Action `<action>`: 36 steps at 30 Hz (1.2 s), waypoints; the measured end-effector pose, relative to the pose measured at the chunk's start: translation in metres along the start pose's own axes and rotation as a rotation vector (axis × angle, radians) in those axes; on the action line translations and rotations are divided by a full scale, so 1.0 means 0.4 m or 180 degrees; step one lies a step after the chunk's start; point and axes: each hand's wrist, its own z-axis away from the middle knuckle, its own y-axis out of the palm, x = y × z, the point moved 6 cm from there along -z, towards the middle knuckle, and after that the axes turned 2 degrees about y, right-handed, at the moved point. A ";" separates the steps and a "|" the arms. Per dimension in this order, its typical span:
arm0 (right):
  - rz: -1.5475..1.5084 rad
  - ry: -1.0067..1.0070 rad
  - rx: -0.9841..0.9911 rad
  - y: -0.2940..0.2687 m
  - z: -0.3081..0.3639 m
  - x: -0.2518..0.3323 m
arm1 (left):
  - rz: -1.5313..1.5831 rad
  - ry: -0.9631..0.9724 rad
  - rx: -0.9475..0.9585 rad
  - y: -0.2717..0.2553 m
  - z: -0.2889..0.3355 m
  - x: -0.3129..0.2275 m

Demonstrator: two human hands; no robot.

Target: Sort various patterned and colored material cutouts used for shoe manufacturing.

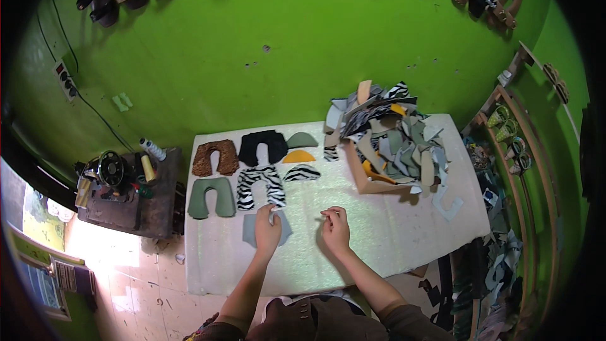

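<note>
My left hand (268, 233) rests over a light grey cut piece (282, 230), thumb and fingers apart, hiding its middle. Its fingertips reach the lower edge of a zebra-striped U-shaped piece (271, 180). To the right, my right hand (336, 228) is above the table with its fingers curled in; nothing shows in them. Other U-shaped pieces lie flat at the left: a brown patterned one (203, 158), a black one (262, 141) and a green one (199, 199). Beside them lie half-round pieces in green (302, 140), yellow (299, 156) and zebra stripes (303, 173).
A cardboard box (366, 180) heaped with scraps stands on the right of the white-covered table (391, 233). One pale curved scrap (448, 205) lies beside it. A sewing machine (112, 173) stands at left. At right is a wooden rack (527, 215) with sandals.
</note>
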 end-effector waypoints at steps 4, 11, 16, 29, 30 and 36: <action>0.0099 -0.0619 -0.0337 -0.180 -0.097 0.023 | 0.0343 0.0107 0.0274 0.136 -0.025 -0.202; 0.1584 -0.1105 -0.0943 -0.483 -0.311 -0.039 | 0.0619 0.0487 0.0927 0.435 -0.091 -0.482; 0.2236 -0.1047 -0.0143 -0.532 -0.412 -0.118 | 0.0119 0.0626 0.0950 0.619 -0.142 -0.530; 0.1843 -0.1412 0.0065 -0.607 -0.515 -0.207 | -0.0405 -0.0211 0.1226 0.754 -0.172 -0.525; 0.1714 -0.1323 0.0145 -0.615 -0.521 -0.202 | -0.0263 -0.0001 0.0955 0.729 -0.185 -0.534; 0.1328 -0.1066 0.0432 -0.633 -0.563 -0.197 | 0.0194 0.0526 0.0007 0.616 -0.246 -0.602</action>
